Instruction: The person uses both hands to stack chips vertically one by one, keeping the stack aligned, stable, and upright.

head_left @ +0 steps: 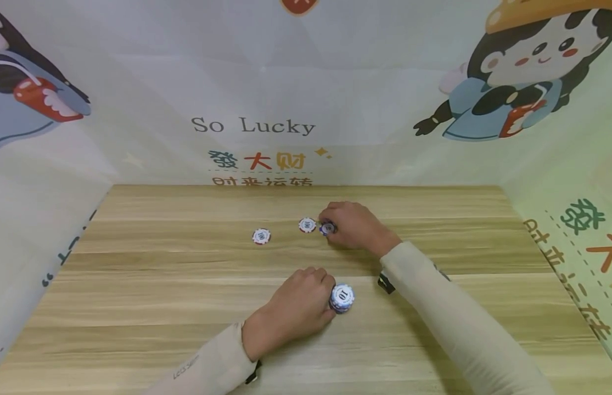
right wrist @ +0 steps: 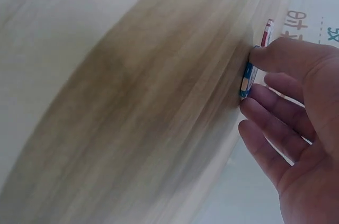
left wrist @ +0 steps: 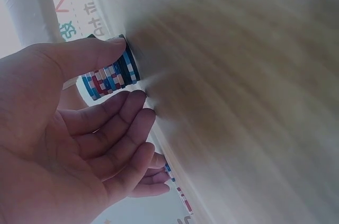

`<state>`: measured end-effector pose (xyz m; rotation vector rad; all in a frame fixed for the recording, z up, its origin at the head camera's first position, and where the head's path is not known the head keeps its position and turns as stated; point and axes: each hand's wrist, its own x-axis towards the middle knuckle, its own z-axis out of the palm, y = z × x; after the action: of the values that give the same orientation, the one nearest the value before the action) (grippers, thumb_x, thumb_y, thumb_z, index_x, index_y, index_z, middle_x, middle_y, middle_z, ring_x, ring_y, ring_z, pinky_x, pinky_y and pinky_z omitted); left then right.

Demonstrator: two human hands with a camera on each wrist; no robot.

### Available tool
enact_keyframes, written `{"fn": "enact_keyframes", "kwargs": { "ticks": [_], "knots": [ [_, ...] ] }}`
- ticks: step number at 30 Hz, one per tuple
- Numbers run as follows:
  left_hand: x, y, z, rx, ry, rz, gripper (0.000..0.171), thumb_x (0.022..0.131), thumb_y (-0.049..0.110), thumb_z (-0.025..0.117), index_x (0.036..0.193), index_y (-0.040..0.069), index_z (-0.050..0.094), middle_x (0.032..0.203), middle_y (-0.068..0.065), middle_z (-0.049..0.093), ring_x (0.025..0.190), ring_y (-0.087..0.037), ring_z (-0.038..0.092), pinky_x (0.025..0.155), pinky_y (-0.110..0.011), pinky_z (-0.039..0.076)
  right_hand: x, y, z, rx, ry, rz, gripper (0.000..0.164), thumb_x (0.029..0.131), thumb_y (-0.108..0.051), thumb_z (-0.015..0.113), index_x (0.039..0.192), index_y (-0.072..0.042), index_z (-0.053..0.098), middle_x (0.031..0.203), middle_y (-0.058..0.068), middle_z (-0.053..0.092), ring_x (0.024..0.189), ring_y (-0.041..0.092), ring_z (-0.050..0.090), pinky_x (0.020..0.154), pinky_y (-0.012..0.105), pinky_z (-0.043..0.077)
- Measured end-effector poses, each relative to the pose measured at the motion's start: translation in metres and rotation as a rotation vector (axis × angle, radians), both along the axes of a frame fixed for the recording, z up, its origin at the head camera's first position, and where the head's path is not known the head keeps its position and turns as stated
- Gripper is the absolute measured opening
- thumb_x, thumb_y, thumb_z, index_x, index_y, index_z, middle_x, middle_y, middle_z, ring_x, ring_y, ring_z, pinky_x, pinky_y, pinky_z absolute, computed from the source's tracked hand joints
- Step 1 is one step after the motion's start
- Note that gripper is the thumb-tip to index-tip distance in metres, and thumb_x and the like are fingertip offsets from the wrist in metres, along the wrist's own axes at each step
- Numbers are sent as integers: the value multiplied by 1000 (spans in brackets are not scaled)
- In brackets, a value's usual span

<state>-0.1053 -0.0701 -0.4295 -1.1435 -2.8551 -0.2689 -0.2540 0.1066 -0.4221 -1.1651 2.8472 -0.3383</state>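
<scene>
A stack of poker chips [head_left: 342, 296], its top one marked 10, stands on the wooden table near the front. My left hand [head_left: 301, 302] holds this stack from the left; in the left wrist view the thumb [left wrist: 106, 52] lies against the chips, which show blue, red, white and dark edges. Farther back, my right hand [head_left: 352, 225] pinches a blue poker chip [right wrist: 247, 80] at the table surface, between thumb and fingertips. Just left of that chip lies a white-and-red poker chip [head_left: 307, 225] marked 100. Another white-and-red chip [head_left: 261, 236] lies farther left.
The wooden table [head_left: 162, 285] meets a printed cloth backdrop [head_left: 375, 148] at its back edge, with cloth also along both sides. A dark strap piece [head_left: 386, 282] hangs under the right sleeve.
</scene>
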Motion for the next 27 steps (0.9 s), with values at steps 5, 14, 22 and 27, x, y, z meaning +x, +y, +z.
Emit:
{"fn": "enact_keyframes", "kwargs": {
  "ticks": [5, 14, 22, 27],
  "knots": [
    [0, 0, 0, 1, -18, 2, 37, 92, 30, 88, 108, 0, 74, 97, -9, 70, 91, -24, 68, 82, -42, 59, 3, 3, -1, 27, -8, -14, 35, 91, -13, 78, 125, -3, 77, 111, 8, 71, 91, 21, 65, 83, 40, 58],
    [1, -1, 0, 3, 0, 1, 38, 91, 31, 88, 107, 0, 74, 98, -9, 71, 91, -24, 68, 82, -41, 59, 11, 9, -4, 1, -12, 12, 38, 86, -17, 78, 120, -2, 77, 106, 6, 69, 87, 20, 62, 81, 39, 57],
    [0, 0, 0, -3, -11, 2, 39, 92, 32, 88, 109, -1, 74, 98, -10, 71, 91, -24, 68, 82, -41, 59, 21, 14, -2, -42, 18, 51, 34, 84, -18, 78, 113, -2, 77, 100, 5, 67, 84, 18, 61, 77, 38, 57],
    [-1, 0, 0, -4, -10, 1, 41, 92, 33, 88, 109, -1, 74, 99, -10, 71, 90, -24, 68, 82, -41, 59, 31, 19, 3, -74, 52, 68, 33, 82, -17, 77, 111, -1, 77, 98, 5, 67, 82, 18, 61, 76, 38, 57]
  ]
}}
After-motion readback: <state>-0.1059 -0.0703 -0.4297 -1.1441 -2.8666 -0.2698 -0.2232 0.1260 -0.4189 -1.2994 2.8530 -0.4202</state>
